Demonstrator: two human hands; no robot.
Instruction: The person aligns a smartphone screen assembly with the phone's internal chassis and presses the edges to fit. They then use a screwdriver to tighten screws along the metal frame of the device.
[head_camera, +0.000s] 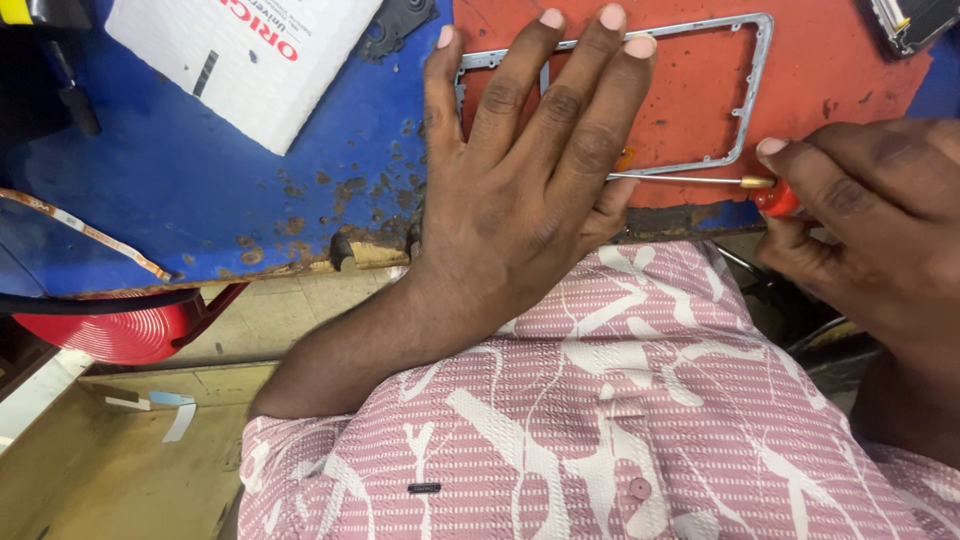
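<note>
A worn workbench, painted blue with an orange-red patch at the upper right, takes up most of the head view, and a white cardboard box lies on its blue part, well apart from the work. On the orange-red patch a thin, silver-grey metal frame is laid flat; it is a hollow rectangle of narrow rails with small holes along them. The left hand is spread open and pressed palm-down on the left end of this frame, fingers extended across the top rail, so nothing is gripped; the frame is only pinned to the bench. The right hand is closed around the red handle of a small screwdriver, whose slim shaft is laid nearly level along the lower rail, its tip hidden at the left hand's thumb. The frame is judged to be very light, stiff along its rails but easily bent or twisted across the open middle, and likely to slide on the painted surface unless held down. It is best taken by the long rails near a corner, with flat pressure rather than a pinch at mid-span.
</note>
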